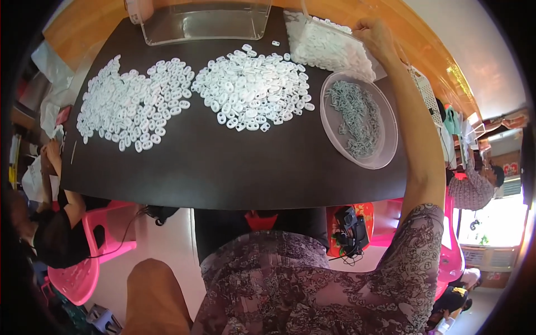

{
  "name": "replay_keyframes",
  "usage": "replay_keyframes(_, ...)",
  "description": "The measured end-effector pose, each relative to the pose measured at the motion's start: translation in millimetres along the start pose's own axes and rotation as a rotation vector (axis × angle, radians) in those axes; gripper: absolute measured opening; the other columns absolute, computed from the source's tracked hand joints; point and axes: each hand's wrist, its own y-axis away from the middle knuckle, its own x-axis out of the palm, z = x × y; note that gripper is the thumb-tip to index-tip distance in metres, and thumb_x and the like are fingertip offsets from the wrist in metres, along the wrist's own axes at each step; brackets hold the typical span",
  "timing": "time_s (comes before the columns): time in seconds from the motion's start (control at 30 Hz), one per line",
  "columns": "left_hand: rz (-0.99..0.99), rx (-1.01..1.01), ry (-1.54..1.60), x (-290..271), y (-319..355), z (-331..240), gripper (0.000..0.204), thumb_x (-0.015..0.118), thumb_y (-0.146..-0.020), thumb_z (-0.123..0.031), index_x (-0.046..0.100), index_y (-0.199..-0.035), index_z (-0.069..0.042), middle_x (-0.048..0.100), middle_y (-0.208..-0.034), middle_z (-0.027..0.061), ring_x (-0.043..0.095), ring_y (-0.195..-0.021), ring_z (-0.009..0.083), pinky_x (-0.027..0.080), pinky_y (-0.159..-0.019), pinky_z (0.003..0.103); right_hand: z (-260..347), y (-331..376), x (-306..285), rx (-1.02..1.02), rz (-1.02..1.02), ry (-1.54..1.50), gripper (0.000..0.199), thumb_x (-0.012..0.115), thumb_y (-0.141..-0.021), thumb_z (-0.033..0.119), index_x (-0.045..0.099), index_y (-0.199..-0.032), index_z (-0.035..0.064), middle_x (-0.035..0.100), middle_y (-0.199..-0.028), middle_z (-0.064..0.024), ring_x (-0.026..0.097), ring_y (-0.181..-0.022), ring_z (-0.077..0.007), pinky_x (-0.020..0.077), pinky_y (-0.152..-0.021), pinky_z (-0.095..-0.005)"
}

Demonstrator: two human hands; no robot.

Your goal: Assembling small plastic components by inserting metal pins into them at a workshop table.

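One shirt (312,296), two white heaps (134,106) (254,92), one bowl (334,124)

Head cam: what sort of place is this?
Probably a small, informal workroom, maybe in a home or shop: heaps of small white pieces on a dark table, a clear tub of small grey parts, and another person near a pink chair.
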Motion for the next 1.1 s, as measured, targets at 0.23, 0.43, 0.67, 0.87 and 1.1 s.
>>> replay_keyframes(0.23, -0.001, -0.068, 0.037, -19, 0, -1, 0.017, 0.061, -0.08, -0.015, 0.067, -0.086, -0.001, 0.063, -0.077, 0.0096, 0.06, -0.067, 0.0219, 0.047, -0.057, 0.031, 1, -6, 7, 0.032, -0.003, 0.117, 0.017, 0.059, -0.068, 0.018, 0.069, -0.075, 0.008, 0.065, -0.075, -0.0181, 0.064, -0.073, -0.0343, 0.0499, -0.069, -0.0416)
replay_keyframes(0.43, -0.03, -0.157, 0.046, -39, 6, -1, 0.016, 0.062, -0.081, -0.014, 0.068, -0.085, 0.0, 0.064, -0.074, 0.0087, 0.06, -0.065, 0.0209, 0.047, -0.057, 0.031, 3, -1, -3, 0.071, -0.093, 0.166, 0.02, 0.06, -0.069, 0.021, 0.069, -0.079, 0.0063, 0.066, -0.078, -0.0185, 0.064, -0.077, -0.0342, 0.0489, -0.069, -0.0413)
replay_keyframes(0.67, -0.122, -0.274, -0.159, -51, 21, 21, 0.013, 0.065, -0.077, -0.006, 0.069, -0.09, -0.002, 0.063, -0.072, 0.0091, 0.06, -0.063, 0.0184, 0.047, -0.057, 0.03, 76, 61, -32, 0.01, -0.337, -0.205, 0.02, 0.06, -0.081, 0.018, 0.068, -0.091, 0.0016, 0.066, -0.082, -0.0156, 0.063, -0.077, -0.0252, 0.0469, -0.07, -0.0343)
replay_keyframes(0.87, -0.215, -0.234, -0.654, -50, 3, 106, 0.016, 0.066, -0.075, 0.0, 0.067, -0.09, -0.006, 0.055, -0.067, 0.0081, 0.055, -0.062, 0.0209, 0.043, -0.057, 0.03, 146, 139, -11, -0.404, -0.248, -0.253, 0.016, 0.062, -0.071, -0.004, 0.065, -0.085, 0.0017, 0.063, -0.081, -0.0128, 0.057, -0.071, -0.0295, 0.0461, -0.065, -0.0355)
replay_keyframes(1.1, -0.099, 0.042, -0.979, -41, -7, 135, 0.027, 0.061, -0.071, 0.0, 0.068, -0.091, -0.017, 0.056, -0.075, 0.0042, 0.054, -0.069, 0.0245, 0.044, -0.059, 0.036, 167, 183, 2, -0.374, -0.151, -0.464, 0.021, 0.065, -0.066, -0.009, 0.064, -0.084, 0.0015, 0.061, -0.078, -0.0112, 0.056, -0.069, -0.0281, 0.046, -0.059, -0.0344)
